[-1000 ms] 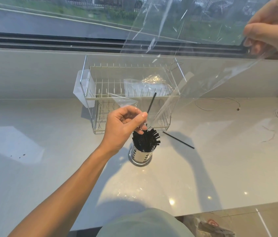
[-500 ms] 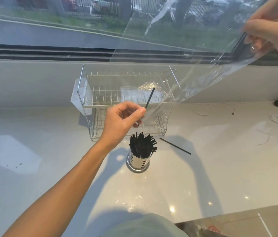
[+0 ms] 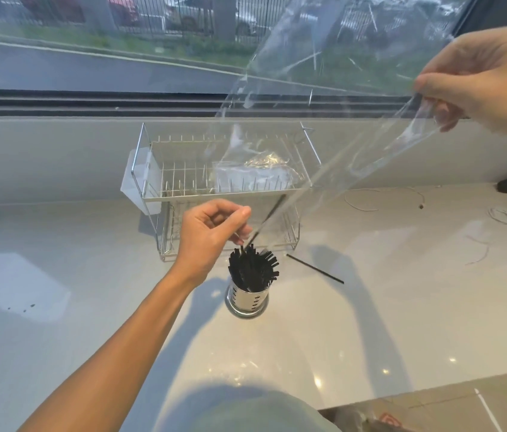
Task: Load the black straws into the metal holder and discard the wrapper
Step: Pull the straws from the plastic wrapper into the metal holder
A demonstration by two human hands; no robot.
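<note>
Right hand (image 3: 489,79) up high, pinches clear wrapper (image 3: 324,98). Left hand (image 3: 208,235) just over holder (image 3: 248,299), fingers curled; cannot tell if it grips blurry straw (image 3: 269,218). Holder on counter (image 3: 59,307), full of straws (image 3: 252,268). One loose straw (image 3: 314,269) beside it. Rack (image 3: 227,185) behind.
</note>
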